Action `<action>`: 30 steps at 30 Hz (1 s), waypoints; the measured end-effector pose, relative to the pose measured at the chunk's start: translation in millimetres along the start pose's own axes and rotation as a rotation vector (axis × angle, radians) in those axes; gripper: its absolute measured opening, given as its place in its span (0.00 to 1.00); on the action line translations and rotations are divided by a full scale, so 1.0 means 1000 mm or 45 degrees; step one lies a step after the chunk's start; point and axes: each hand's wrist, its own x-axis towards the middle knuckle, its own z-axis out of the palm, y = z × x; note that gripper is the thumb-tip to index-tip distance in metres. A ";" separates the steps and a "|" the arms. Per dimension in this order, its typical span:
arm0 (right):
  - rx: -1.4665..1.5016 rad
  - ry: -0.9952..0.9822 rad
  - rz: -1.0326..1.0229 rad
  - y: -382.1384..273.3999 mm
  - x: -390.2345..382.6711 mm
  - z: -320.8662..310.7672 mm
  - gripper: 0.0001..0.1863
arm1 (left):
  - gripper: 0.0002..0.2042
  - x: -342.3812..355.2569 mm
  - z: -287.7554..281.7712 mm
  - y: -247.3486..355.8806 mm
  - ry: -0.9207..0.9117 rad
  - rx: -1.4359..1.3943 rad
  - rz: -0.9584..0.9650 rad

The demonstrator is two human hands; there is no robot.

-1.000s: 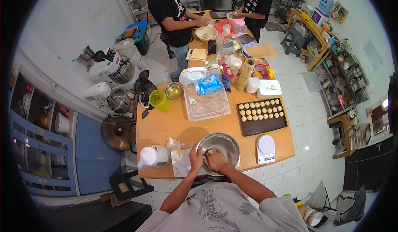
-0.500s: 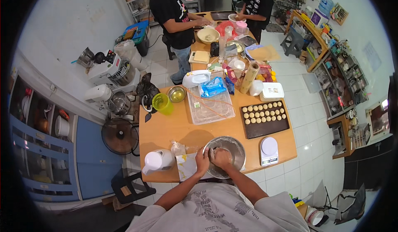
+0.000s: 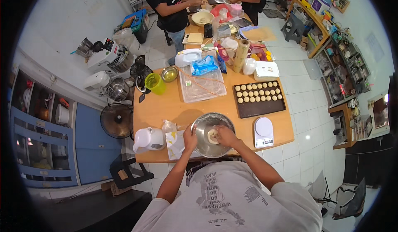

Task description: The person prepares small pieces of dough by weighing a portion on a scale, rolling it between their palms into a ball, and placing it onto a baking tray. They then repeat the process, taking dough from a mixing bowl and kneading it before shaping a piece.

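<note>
A wide steel mixing bowl (image 3: 207, 123) stands tilted slightly toward me at the table's near edge. My left hand (image 3: 190, 139) grips its left rim. Inside, a pale lump of dough (image 3: 213, 137) lies on the bottom, and my right hand (image 3: 226, 136) has its fingers closed around the lump's right side. The fingertips of that hand are partly hidden. Left of the bowl are a white sheet (image 3: 176, 144) with yellow marks, a small clear plastic bag (image 3: 169, 127) and a white jug (image 3: 149, 140).
To the right sit a white kitchen scale (image 3: 263, 131) and a dark baking tray (image 3: 253, 108) with several rows of dough balls. Beyond are a clear plastic box (image 3: 201, 86), a hand mixer (image 3: 188, 57) and a yellow-green container (image 3: 155, 84). Two people work at the far end.
The view has shifted, so the table sits higher in it. My right hand has drawn back from pressing into the bowl, and the dough shows. My left hand's fingers have moved out to the rim.
</note>
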 end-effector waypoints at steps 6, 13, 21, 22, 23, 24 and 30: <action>-0.486 -0.106 -0.211 -0.014 0.012 -0.001 0.22 | 0.15 -0.012 0.006 -0.004 0.185 -0.041 0.079; -0.411 -0.205 -0.079 -0.067 0.007 -0.019 0.20 | 0.12 -0.010 0.001 -0.013 0.225 0.079 0.113; -0.529 0.223 -0.239 -0.043 0.020 0.042 0.21 | 0.14 0.007 0.004 -0.022 0.068 0.166 0.168; -0.549 0.226 -0.238 -0.040 0.018 0.046 0.20 | 0.15 0.007 0.004 -0.024 0.065 0.171 0.192; -0.565 0.234 -0.232 -0.038 0.017 0.049 0.20 | 0.15 0.008 0.003 -0.026 0.056 0.180 0.219; -0.581 0.242 -0.225 -0.035 0.019 0.051 0.19 | 0.15 0.009 0.003 -0.027 0.046 0.189 0.246; -0.458 0.066 -0.125 -0.033 0.036 0.046 0.20 | 0.16 0.006 -0.004 -0.010 0.038 0.167 0.227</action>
